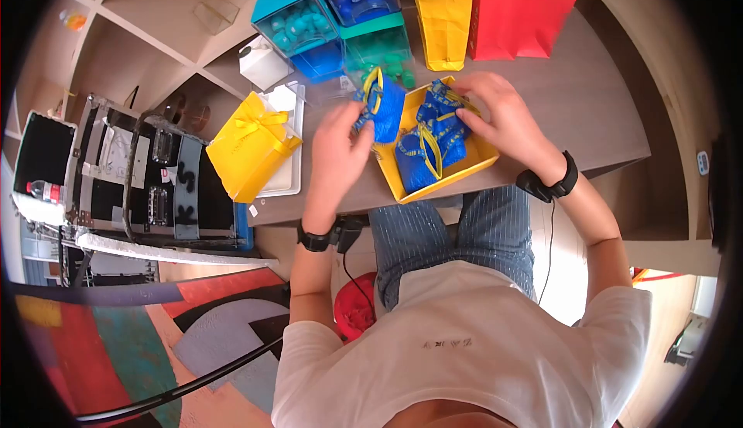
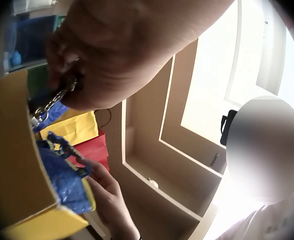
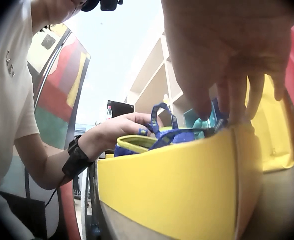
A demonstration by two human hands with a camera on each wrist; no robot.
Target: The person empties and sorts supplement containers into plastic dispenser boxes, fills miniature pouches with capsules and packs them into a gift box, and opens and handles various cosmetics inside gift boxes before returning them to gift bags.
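My left hand [image 1: 338,143] holds a small blue mini tote bag [image 1: 389,111] with yellow-edged handles, raised over the left side of a yellow box [image 1: 478,163]. In the left wrist view a metal chain [image 2: 54,102] hangs by the left hand [image 2: 112,55]. More small blue bags [image 1: 443,135] with yellow zips and straps lie in the box. At its far right corner my right hand [image 1: 507,114] pinches a strap of one of them between thumb and fingers. The right wrist view has the right fingers [image 3: 254,95] reaching down behind the box wall [image 3: 172,187].
Left of the box, a yellow gift bag with a bow [image 1: 251,145] lies on a white tray [image 1: 290,188]. Clear bins of teal [image 1: 298,25], blue and green pieces stand at the back. A yellow paper bag [image 1: 441,22] and a red one [image 1: 518,10] stand right of them.
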